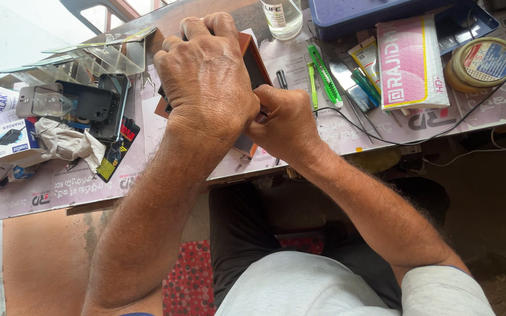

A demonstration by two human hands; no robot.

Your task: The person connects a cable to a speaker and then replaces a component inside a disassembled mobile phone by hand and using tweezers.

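On a cluttered worktable (77, 187), tools, phones, pink packet (410, 61)

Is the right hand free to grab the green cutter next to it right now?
Probably not right away. The right hand is closed on a small tool at the orange-edged phone, which the left hand grips. The green cutter lies bare on the bench close by, nothing blocking it.

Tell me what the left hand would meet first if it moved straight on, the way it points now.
Probably the clear bottle at the table's far edge; the left hand points that way, though depth is unclear.
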